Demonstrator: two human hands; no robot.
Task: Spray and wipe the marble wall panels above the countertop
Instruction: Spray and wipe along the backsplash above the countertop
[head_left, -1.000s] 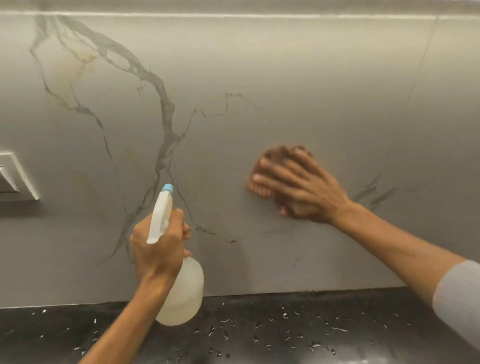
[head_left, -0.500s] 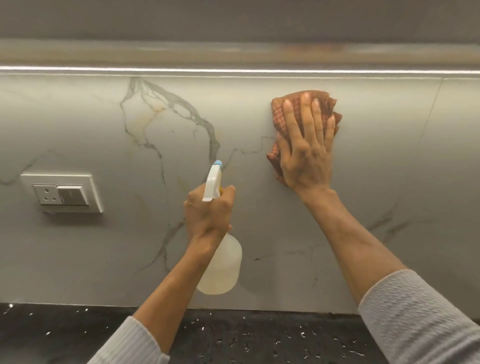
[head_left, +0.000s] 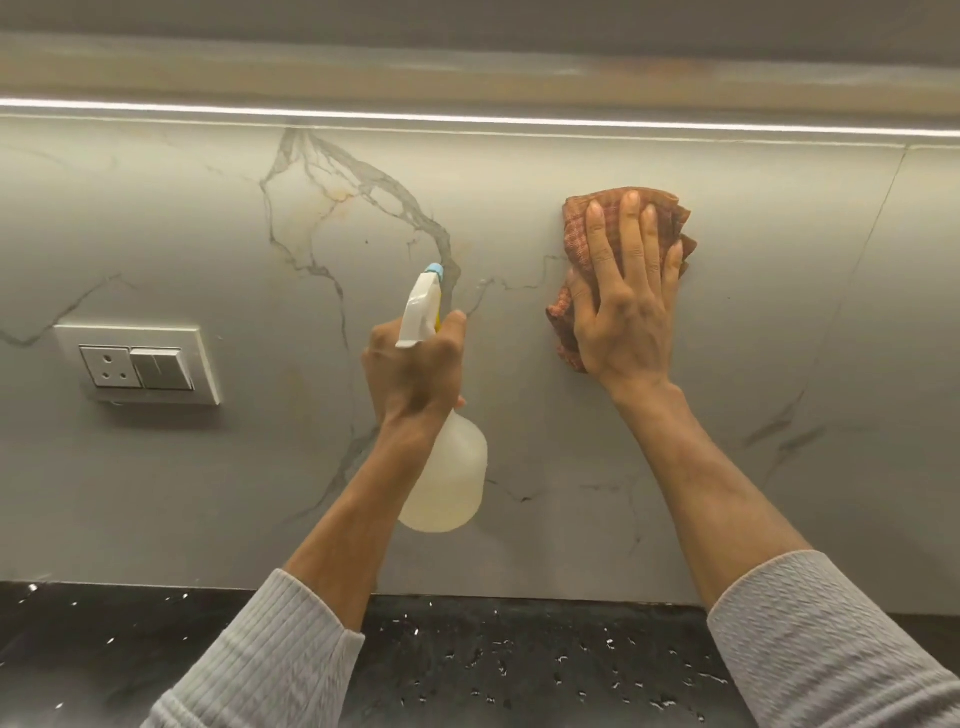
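Running along the near edge, a black countertop (head_left: 493, 670) carries scattered droplets or bright flecks; which of the two cannot be told. Two grey ribbed sleeves, the left sleeve (head_left: 260, 660) and the right sleeve (head_left: 831, 639), rise from the near corners toward the wall. The left hand (head_left: 415, 374) is curled around the neck of a translucent spray bottle (head_left: 447, 478), held upright close to the wall at centre. Its white trigger head ends in a blue nozzle tip (head_left: 434, 270) aimed up at the wall. Whether a finger presses the trigger cannot be told. The right hand (head_left: 623, 306) lies flat, fingers straight and slightly spread, pressing a bunched reddish-orange checked cloth (head_left: 576, 223) against the grey veined marble wall panel (head_left: 208, 493), higher than the bottle and to its right. Cloth edges show above the fingertips and left of the palm. A thin seam (head_left: 878, 218) runs down the wall further right. A white socket-and-switch plate (head_left: 137, 364) is mounted at left. A lit strip (head_left: 467, 117) runs along the top of the panels.
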